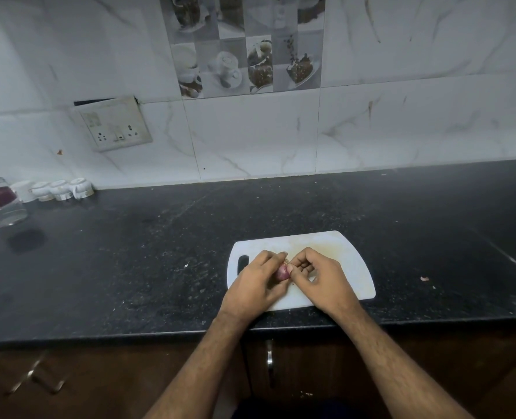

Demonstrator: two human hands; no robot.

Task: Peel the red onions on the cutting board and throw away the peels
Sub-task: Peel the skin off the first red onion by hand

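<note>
Left hand (258, 284) holds a small red onion (281, 273) over white cutting board (353, 264); right hand (323, 276) pinches its top.

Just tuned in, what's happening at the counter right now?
A person is working on a small red onion over the white cutting board on the dark counter. The left hand grips the onion while the right hand pinches at its root end, apparently pulling at the skin. No other onions or loose peels show on the board.
</note>
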